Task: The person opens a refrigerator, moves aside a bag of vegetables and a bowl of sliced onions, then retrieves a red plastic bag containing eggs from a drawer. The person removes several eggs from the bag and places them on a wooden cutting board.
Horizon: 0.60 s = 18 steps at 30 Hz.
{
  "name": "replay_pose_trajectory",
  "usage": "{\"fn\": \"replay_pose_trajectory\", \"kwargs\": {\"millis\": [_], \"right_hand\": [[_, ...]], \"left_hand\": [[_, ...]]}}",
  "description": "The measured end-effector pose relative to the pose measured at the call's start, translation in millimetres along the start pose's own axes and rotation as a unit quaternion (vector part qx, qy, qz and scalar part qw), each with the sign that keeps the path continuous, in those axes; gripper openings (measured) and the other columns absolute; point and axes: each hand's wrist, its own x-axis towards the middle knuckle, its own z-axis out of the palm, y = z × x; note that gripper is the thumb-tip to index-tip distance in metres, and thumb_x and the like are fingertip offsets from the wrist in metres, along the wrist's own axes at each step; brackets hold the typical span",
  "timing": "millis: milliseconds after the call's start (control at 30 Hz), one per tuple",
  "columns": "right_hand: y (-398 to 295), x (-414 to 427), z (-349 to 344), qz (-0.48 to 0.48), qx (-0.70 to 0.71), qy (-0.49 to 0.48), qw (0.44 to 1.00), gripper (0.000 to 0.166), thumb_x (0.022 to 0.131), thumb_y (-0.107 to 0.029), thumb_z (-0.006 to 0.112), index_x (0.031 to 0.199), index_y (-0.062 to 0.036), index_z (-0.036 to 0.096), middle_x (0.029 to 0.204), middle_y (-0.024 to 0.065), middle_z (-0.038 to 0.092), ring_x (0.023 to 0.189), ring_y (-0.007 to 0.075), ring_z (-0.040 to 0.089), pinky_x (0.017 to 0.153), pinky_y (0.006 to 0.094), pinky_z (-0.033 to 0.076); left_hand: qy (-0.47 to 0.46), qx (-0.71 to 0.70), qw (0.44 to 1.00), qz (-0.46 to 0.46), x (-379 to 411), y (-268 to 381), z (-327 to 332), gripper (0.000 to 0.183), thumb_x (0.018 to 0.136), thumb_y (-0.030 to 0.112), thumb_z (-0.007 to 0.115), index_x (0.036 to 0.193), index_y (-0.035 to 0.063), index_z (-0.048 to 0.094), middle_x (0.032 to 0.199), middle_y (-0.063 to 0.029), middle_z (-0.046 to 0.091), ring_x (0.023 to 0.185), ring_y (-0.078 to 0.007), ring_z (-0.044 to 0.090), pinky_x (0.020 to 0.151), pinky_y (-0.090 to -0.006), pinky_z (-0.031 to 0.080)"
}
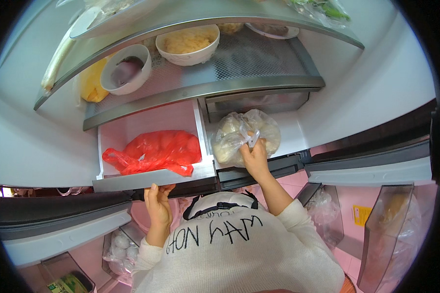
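Observation:
Before me stands an open refrigerator. My right hand (256,153) grips the gathered neck of a clear plastic bag (227,137) full of pale, rounded items, at the right compartment floor. My left hand (158,205) is at the front edge of a pulled-out drawer (128,182), its fingertips hidden under the edge and its thumb in front. Inside that drawer lies a red plastic bag (157,146) with lumpy contents that I cannot make out.
On the shelf above are a bowl of yellowish food (189,42), a bowl with dark contents (126,71) and a yellow bag (93,82). Both refrigerator doors are swung open beside me; their bins hold a bag of round white items (121,251) and a plastic bag (322,208).

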Motion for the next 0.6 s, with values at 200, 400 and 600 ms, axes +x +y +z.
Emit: {"fn": "replay_pose_trajectory", "kwargs": {"millis": [200,400,600], "right_hand": [[-12,-7,-8,-0.017,0.011,-0.020,1.000,0.046,0.081,-0.019,0.056,0.122,-0.0026,0.047,0.107,0.0223,0.055,0.097,0.0360,0.050,0.086,0.0418,0.039],[-30,-9,-21,-0.007,-0.012,-0.027,1.000,0.054,0.081,-0.018,0.056,0.131,-0.0055,0.040,0.091,0.0171,0.060,0.080,0.0316,0.059,0.074,0.0412,0.046],[-39,-11,-27,0.045,0.014,-0.037,0.998,0.054,0.084,-0.015,0.055,0.134,-0.0053,0.037,0.069,0.0081,0.059,0.057,0.0214,0.058,0.055,0.0327,0.046]], "left_hand": [[0.016,0.000,1.000,-0.011,-8,-3,-4,0.031,0.091,0.023,0.046,0.115,0.0022,0.046,0.105,-0.0109,0.056,0.090,-0.0211,0.058,0.081,-0.0372,0.049],[0.003,-0.005,1.000,-0.012,-12,-7,-9,0.032,0.091,0.022,0.046,0.116,0.0024,0.045,0.106,-0.0115,0.055,0.091,-0.0217,0.057,0.081,-0.0376,0.049],[0.011,0.025,1.000,-0.010,-13,-4,-6,0.030,0.092,0.031,0.047,0.107,0.0056,0.050,0.097,-0.0079,0.059,0.085,-0.0196,0.057,0.081,-0.0375,0.048]]}}
